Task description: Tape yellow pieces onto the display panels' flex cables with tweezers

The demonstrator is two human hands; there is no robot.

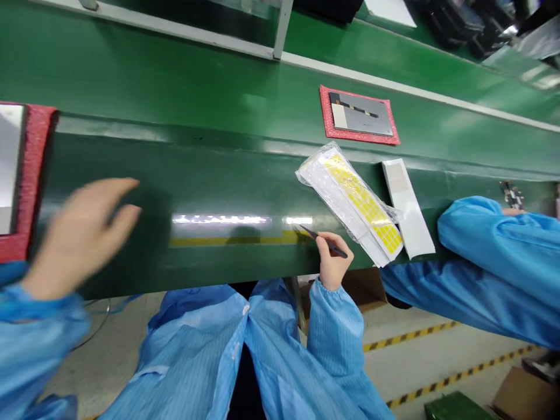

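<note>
My right hand point(331, 261) rests at the near edge of the green belt point(210, 175), fingers pinched round black tweezers point(321, 240) whose tip points left at a strip of yellow tape point(231, 240). My left hand point(83, 230) hovers over the belt at the left, blurred, fingers stretched out and holding nothing. It is nearest a red tray point(26, 192) with a grey metal panel point(9, 163) at the left edge. Beside my right hand lies a clear bag of yellow sticker sheets point(354, 201).
A white backing strip point(409, 213) lies right of the bag. Another red tray with a grey panel point(359, 114) sits farther up the belt. A co-worker's blue sleeve point(490, 262) leans on the belt at the right. Cardboard boxes and striped floor tape show below.
</note>
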